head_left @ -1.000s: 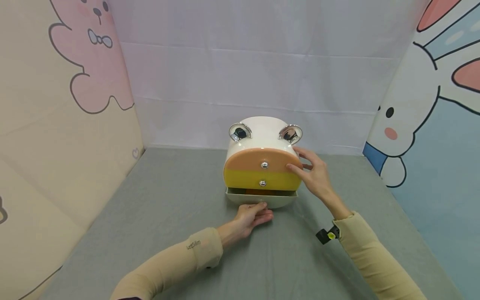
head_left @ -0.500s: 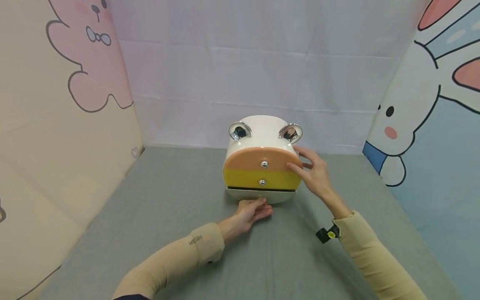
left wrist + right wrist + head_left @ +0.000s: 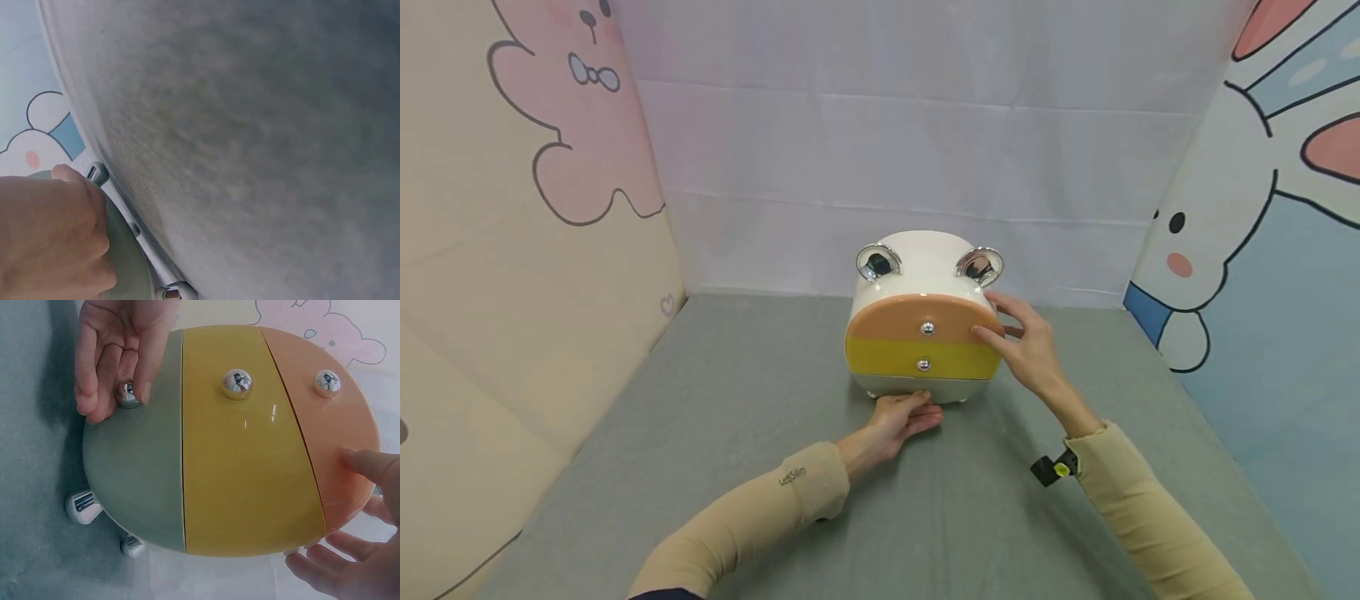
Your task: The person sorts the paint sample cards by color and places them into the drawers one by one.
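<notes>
A small frog-shaped drawer cabinet (image 3: 925,325) stands on the grey table, with a white rounded top and two silver-ringed eyes. Its orange top drawer (image 3: 887,321), yellow middle drawer (image 3: 880,358) and pale green bottom drawer (image 3: 137,462) all sit flush. My left hand (image 3: 898,425) has its thumb and fingers about the bottom drawer's silver knob (image 3: 128,394); in the left wrist view the hand's back hides it. My right hand (image 3: 1030,346) holds the cabinet's right side, thumb on the orange front and fingers along the white side.
The grey cloth-covered table (image 3: 760,367) spreads around the cabinet, which rests on short silver feet (image 3: 82,507). A white cloth backdrop (image 3: 760,167) hangs behind. Printed cartoon panels stand left and right (image 3: 1285,275). A black strap device (image 3: 1052,469) is on my right wrist.
The bottom drawer, open a second ago with something orange inside, has slid back fully into the cabinet. My left hand moved forward with it; the right hand stayed in place.
</notes>
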`<state>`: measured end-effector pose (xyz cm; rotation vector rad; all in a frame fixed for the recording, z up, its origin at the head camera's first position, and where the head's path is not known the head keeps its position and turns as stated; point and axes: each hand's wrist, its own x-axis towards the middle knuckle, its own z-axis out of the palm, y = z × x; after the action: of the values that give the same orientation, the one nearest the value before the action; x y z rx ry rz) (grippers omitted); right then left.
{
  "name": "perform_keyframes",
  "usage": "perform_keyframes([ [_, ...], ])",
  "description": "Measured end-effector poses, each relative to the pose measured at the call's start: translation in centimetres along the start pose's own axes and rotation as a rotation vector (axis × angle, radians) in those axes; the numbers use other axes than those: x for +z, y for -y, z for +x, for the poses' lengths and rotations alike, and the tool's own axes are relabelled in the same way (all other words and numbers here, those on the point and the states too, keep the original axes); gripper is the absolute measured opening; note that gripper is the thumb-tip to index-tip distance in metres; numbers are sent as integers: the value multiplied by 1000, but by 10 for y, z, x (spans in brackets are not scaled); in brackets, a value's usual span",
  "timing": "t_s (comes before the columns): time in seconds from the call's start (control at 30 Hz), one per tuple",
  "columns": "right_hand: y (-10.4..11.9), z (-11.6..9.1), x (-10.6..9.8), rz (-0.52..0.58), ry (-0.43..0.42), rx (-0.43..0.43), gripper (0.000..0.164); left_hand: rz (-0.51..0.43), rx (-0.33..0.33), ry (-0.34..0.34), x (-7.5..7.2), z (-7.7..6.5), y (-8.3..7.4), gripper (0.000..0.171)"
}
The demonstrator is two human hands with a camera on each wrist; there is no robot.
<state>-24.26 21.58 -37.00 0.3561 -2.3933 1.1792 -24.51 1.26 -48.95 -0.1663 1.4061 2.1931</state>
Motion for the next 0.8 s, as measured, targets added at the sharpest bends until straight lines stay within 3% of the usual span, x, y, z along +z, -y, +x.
perform_keyframes([
  [0.23, 0, 1, 1, 0, 8, 1, 58, 8, -10, 6, -2, 2, -1, 24],
  [0.4, 2, -1, -1, -6, 20, -17, 58, 63, -97, 35, -2, -9, -4, 25],
  [0.47, 3, -2, -2, -28, 15, -51, 57, 122, -139, 101, -2, -16, -8, 28],
  [0.53, 7, -2, -4, -53, -8, -114, 56, 231, -154, 213, -3, -26, -16, 31],
  [0.6, 11, -1, -7, -89, -47, -192, 54, 381, -117, 351, -3, -38, -32, 33],
  [0.67, 16, 0, -13, -121, -87, -270, 53, 531, -30, 472, -4, -51, -53, 34],
  [0.73, 19, 2, -19, -158, -121, -334, 52, 641, 92, 534, -7, -65, -78, 34],
  [0.8, 21, 3, -28, -195, -140, -376, 51, 677, 242, 541, -11, -77, -102, 34],
])
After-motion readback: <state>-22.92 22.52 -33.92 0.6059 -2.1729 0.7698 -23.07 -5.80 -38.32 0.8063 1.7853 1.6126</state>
